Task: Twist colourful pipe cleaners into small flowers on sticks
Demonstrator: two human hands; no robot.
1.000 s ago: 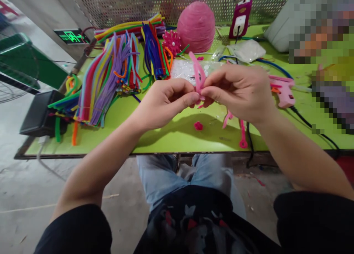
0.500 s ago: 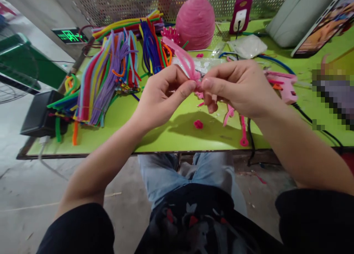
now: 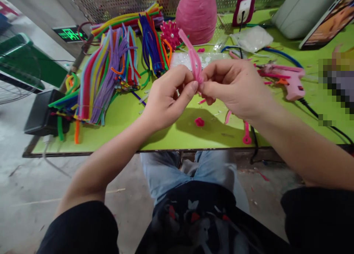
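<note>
Both hands point(image 3: 199, 89) w/ pink pipe cleaner point(image 3: 193, 58)

Two bare forearms reach forward and converge at centre. The left hand point(image 3: 168, 97) and right hand point(image 3: 235, 86) meet fingertip to fingertip, thumbs and forefingers pinched, other fingers curled.

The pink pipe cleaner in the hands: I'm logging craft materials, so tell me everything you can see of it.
The pink pipe cleaner is a fuzzy, light pink stem bent into a narrow loop. It stands tilted, its rounded tip pointing up and away to the left. Its lower end is pinched between the fingertips of the left hand and the right hand, held in the air above the green table. The pinched end is hidden.
</note>
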